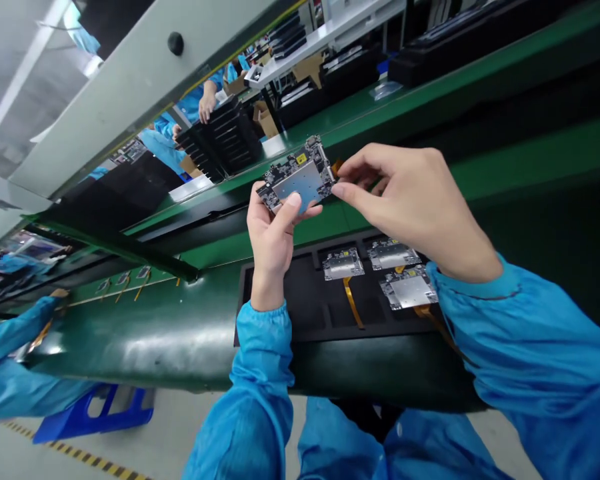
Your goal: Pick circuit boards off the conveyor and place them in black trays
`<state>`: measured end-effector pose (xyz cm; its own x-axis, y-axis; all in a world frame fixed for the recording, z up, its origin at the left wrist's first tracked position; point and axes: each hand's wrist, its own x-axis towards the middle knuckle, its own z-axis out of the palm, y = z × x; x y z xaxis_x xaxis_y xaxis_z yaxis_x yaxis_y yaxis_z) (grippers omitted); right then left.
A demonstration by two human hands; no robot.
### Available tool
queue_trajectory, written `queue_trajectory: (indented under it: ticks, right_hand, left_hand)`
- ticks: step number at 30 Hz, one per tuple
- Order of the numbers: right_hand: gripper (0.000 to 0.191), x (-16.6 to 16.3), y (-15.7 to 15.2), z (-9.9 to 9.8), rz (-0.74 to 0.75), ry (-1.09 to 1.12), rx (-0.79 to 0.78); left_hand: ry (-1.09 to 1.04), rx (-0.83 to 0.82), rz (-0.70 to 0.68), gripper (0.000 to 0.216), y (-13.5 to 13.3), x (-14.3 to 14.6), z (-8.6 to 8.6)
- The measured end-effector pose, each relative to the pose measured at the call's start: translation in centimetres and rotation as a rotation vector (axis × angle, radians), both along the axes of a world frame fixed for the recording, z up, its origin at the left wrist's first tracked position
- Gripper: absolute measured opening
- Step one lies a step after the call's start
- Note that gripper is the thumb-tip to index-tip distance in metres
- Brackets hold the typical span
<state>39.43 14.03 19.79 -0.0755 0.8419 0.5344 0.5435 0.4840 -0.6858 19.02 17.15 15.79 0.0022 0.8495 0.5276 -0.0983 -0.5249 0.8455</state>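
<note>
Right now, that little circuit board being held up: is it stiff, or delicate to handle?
The circuit board probably stays stiff: it sits flat in the left hand. It seems light, pinched by fingertips only. Its orange ribbon, at the right hand, likely flexes and tears easily.

The circuit board [300,179] at upper centre of the frame is black at its edges, with a silver-grey metal shield, a small yellow square near its top and an orange ribbon showing at its right side. The sleeves [260,393] in the lower half are bright blue. The tray [310,303] at centre is matt black; the three boards [375,267] in it are silver-grey, with amber-orange ribbon cables [353,303]. The tabletop [145,333] is glossy dark green. At lower left, the floor [180,427] is pale grey with a yellow-and-black striped line [80,457], and a blue stool [93,413] stands on it.
</note>
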Motion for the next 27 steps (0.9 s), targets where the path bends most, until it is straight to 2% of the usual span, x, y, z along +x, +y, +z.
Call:
queue_trajectory:
  ticks: [4,9,14,17,22,27]
  right_hand:
    - [0.015,0.1,0.0,0.0,-0.023,0.042,-0.022]
    - [0.016,-0.1,0.3,-0.2,0.003,0.058,-0.055]
    - [0.011,-0.1,0.6,-0.4,0.032,0.062,-0.011]
    - [0.014,0.1,0.7,-0.4,0.073,0.065,0.004]
    - [0.022,0.2,0.6,-0.2,0.110,0.090,-0.009]
    - [0.026,0.0,0.3,0.2,0.134,0.143,-0.009]
  left_hand:
    - [0.088,0.063,0.023,0.054,-0.3,-0.2,0.2]
    - [0.171,0.107,0.070,0.053,-0.3,-1.4,0.3]
    - [0.185,0.141,0.071,0.056,0.1,-1.5,0.4]
    - [0.190,0.176,0.080,0.052,0.0,-1.4,0.6]
    - [0.219,0.171,0.012,0.043,-0.2,-1.2,1.0]
    - [0.232,0.081,-0.049,0.046,-0.3,-0.8,0.7]
